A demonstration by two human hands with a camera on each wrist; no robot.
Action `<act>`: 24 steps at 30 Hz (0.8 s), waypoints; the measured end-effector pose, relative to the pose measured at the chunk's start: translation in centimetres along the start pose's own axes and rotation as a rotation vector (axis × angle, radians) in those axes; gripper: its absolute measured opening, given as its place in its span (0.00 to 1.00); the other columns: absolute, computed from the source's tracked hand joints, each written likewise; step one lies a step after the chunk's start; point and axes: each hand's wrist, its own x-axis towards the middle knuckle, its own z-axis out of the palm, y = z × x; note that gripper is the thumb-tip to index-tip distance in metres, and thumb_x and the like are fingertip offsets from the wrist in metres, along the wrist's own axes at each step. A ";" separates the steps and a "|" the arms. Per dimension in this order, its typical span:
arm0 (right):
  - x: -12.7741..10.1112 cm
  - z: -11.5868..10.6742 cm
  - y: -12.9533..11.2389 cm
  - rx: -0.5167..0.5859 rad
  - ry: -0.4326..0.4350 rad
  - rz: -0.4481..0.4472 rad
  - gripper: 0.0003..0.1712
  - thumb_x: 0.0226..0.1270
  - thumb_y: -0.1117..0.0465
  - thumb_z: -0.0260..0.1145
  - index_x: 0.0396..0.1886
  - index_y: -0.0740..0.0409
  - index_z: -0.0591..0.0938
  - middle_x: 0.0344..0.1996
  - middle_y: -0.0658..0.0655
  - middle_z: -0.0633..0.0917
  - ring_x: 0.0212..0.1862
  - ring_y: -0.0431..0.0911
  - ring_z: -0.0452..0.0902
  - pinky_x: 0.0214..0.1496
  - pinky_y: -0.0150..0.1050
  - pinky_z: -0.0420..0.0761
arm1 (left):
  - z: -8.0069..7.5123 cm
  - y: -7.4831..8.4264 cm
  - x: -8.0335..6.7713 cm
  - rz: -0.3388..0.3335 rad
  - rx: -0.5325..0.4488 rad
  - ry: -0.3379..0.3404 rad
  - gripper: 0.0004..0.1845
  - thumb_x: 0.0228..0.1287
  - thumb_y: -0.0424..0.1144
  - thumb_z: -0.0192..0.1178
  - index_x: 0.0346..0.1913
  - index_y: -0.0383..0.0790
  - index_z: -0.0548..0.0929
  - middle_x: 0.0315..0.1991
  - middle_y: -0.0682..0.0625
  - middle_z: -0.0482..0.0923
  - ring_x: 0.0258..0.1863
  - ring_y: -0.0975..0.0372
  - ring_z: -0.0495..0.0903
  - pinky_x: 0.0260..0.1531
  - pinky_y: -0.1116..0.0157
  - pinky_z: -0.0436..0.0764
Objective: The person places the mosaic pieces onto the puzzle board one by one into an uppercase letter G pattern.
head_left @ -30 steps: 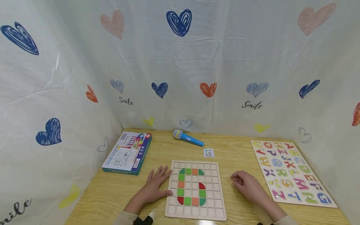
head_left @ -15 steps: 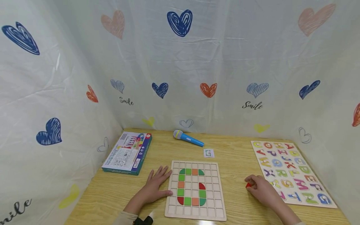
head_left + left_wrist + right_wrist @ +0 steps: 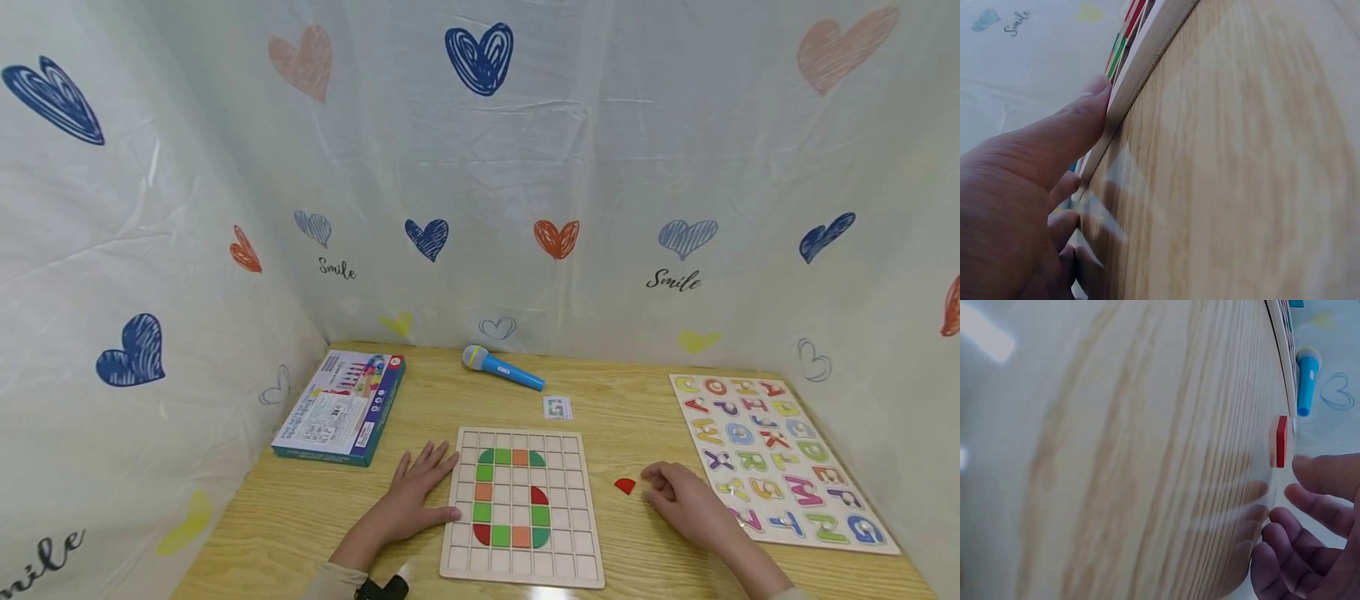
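A wooden grid board [image 3: 577,508] lies in the middle of the table and carries green, orange and red tiles set in a loop. My left hand [image 3: 416,493] rests flat on the table, with its thumb [image 3: 1085,119] pressed against the board's left edge [image 3: 1147,56]. A small red quarter-round tile [image 3: 625,486] lies loose on the table right of the board. My right hand [image 3: 678,493] sits just right of that tile, fingers loosely curled and holding nothing. In the right wrist view the red tile [image 3: 1279,441] lies a short gap ahead of the fingertips [image 3: 1310,475].
An alphabet puzzle board [image 3: 772,458] lies at the right edge, partly under my right wrist. A flat toy box [image 3: 341,407] sits at the back left, with a blue toy microphone [image 3: 501,368] and a small card [image 3: 557,407] behind the grid board. Heart-print sheets wall three sides.
My right hand went right to the alphabet puzzle, held a red tile there, then came back left; the tile now lies free on the table. The left hand has stayed put.
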 end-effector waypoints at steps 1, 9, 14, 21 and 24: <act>0.1 0.1 -0.1 -0.001 0.006 -0.007 0.13 0.67 0.60 0.72 0.49 0.56 0.85 0.34 0.47 0.78 0.32 0.35 0.68 0.33 0.33 0.74 | 0.0 0.0 0.0 0.000 -0.001 0.000 0.48 0.64 0.65 0.63 0.80 0.46 0.62 0.82 0.43 0.49 0.81 0.43 0.41 0.75 0.38 0.31; 0.8 1.2 -0.8 -0.015 0.003 -0.022 0.11 0.64 0.56 0.75 0.45 0.50 0.86 0.33 0.47 0.76 0.31 0.37 0.67 0.34 0.33 0.72 | -0.1 0.2 -0.1 0.006 -0.009 -0.003 0.47 0.64 0.64 0.64 0.80 0.45 0.62 0.81 0.42 0.50 0.80 0.42 0.41 0.74 0.37 0.31; 1.1 1.4 -1.4 0.026 -0.022 -0.017 0.11 0.62 0.62 0.76 0.39 0.51 0.82 0.31 0.46 0.77 0.31 0.36 0.69 0.33 0.32 0.74 | -0.2 0.3 -0.2 0.004 -0.016 -0.003 0.47 0.64 0.63 0.64 0.79 0.44 0.62 0.81 0.42 0.50 0.80 0.42 0.41 0.74 0.37 0.31; 1.2 1.7 -1.9 0.104 -0.015 -0.049 0.11 0.65 0.65 0.73 0.38 0.50 0.78 0.28 0.44 0.79 0.30 0.34 0.72 0.32 0.30 0.76 | -0.2 0.3 -0.2 0.006 -0.008 0.000 0.47 0.65 0.64 0.63 0.80 0.45 0.62 0.81 0.42 0.49 0.80 0.42 0.41 0.74 0.37 0.31; 1.5 2.0 -2.6 0.153 -0.013 -0.072 0.08 0.67 0.64 0.72 0.38 0.51 0.80 0.30 0.44 0.81 0.32 0.34 0.74 0.35 0.30 0.79 | -0.3 0.4 -0.2 0.007 -0.018 0.001 0.47 0.64 0.64 0.64 0.79 0.44 0.62 0.81 0.41 0.49 0.80 0.42 0.41 0.74 0.38 0.31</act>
